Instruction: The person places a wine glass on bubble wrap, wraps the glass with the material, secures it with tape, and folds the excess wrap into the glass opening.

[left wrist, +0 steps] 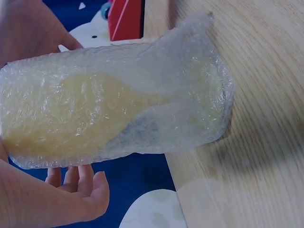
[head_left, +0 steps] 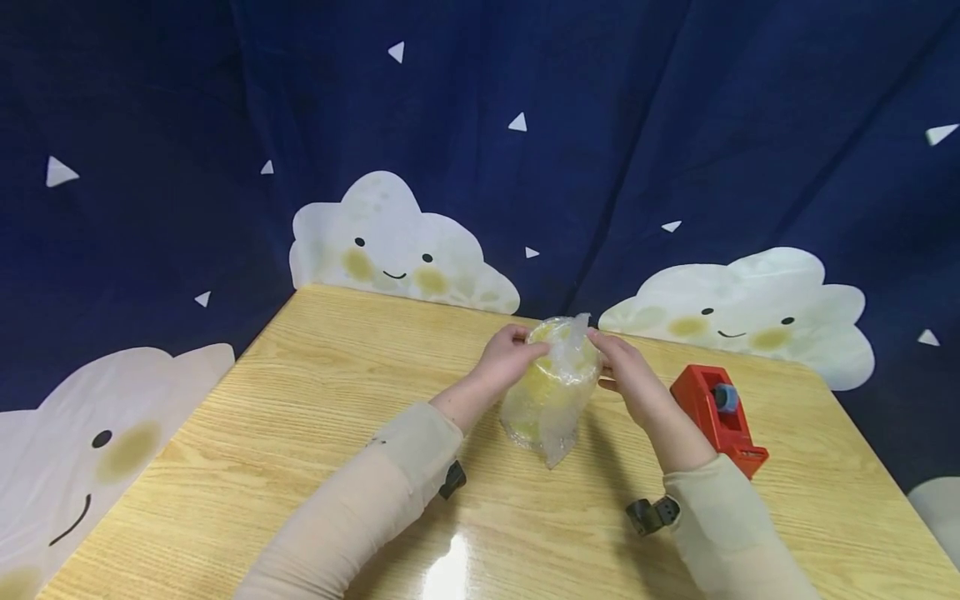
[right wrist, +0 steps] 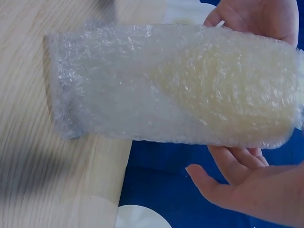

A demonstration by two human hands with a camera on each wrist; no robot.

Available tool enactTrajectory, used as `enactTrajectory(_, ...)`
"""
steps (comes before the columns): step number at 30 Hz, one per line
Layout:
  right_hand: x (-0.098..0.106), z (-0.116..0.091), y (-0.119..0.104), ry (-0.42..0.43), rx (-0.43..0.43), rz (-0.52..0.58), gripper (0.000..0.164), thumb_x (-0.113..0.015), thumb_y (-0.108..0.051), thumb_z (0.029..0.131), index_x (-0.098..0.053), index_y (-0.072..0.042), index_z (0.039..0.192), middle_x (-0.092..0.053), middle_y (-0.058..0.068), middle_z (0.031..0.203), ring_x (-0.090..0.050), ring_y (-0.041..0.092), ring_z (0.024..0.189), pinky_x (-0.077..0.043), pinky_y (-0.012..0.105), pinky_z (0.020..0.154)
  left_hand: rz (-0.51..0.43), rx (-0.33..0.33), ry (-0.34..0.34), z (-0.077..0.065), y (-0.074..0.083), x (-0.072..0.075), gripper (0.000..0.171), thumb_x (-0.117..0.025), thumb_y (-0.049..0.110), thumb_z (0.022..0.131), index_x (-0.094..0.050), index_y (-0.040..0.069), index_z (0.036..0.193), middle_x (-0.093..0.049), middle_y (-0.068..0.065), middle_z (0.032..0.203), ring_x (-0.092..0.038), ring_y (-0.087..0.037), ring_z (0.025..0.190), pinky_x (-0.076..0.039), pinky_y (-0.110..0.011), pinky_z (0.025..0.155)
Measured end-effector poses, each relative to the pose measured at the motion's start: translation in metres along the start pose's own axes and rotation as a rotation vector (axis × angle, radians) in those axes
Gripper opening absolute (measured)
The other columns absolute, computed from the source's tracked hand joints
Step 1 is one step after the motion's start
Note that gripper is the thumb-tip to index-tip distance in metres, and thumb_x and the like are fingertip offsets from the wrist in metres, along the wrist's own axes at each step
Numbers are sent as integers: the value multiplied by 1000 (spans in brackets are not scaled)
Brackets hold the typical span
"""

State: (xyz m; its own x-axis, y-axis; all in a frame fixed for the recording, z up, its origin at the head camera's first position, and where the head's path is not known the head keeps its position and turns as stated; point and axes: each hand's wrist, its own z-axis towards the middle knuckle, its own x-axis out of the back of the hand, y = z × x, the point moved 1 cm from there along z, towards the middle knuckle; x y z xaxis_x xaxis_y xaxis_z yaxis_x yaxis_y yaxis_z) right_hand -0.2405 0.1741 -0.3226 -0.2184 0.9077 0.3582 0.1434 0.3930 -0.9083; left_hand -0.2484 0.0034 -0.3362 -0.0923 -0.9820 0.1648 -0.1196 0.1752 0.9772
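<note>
A yellow stemmed glass, wrapped in bubble wrap [head_left: 542, 400], stands upright on the table. Through the plastic in the left wrist view, its bowl [left wrist: 90, 109] narrows to a thin stem. My left hand [head_left: 506, 358] grips the wrap at the upper left, thumb over the top edge. On the other side, my right hand [head_left: 626, 371] holds the upper right of the wrap, beside a flap that sticks up at the top. Loosely bent fingers of the left hand [left wrist: 61, 194] show under the bundle in the left wrist view. The right hand's fingertips [right wrist: 204, 180] show similarly in the right wrist view.
Right of the right forearm stands a red tape dispenser [head_left: 720, 417] with a small blue-rimmed roll. The wooden table [head_left: 360, 350] ends at the back against a dark blue curtain [head_left: 465, 125] printed with clouds.
</note>
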Motion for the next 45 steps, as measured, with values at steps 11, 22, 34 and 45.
enactTrajectory(11,-3,0,-2,-12,10,-65,59,-50,-32,94,-30,7,133,-36,24,138,-37,38,130,-30,56,108,22,8,13,1,1,-1,45,-61,12,82,-50,-3,124,-58,-17,117,-56,-26,102,-47,-36,90)
enactTrajectory(22,-8,0,-5,90,-7,-168,53,-57,-26,90,-36,7,126,-51,21,120,-51,27,105,-44,37,89,2,15,12,0,-2,-2,43,-60,14,84,-50,-2,123,-58,-16,114,-54,-22,97,-47,-33,88)
enactTrajectory(34,-10,3,-7,176,10,-219,49,-60,-14,84,-41,10,122,-53,18,108,-53,16,85,-43,19,67,66,-4,-92,-5,-1,0,57,-62,45,85,-45,4,120,-54,-11,118,-51,-20,106,-43,-36,94)
enactTrajectory(45,-8,3,-6,141,-19,-174,40,-53,-23,90,-46,4,118,-51,16,115,-51,22,99,-45,33,84,41,-6,-43,-6,0,-3,50,-64,24,84,-45,1,125,-54,-14,121,-54,-25,107,-45,-37,94)
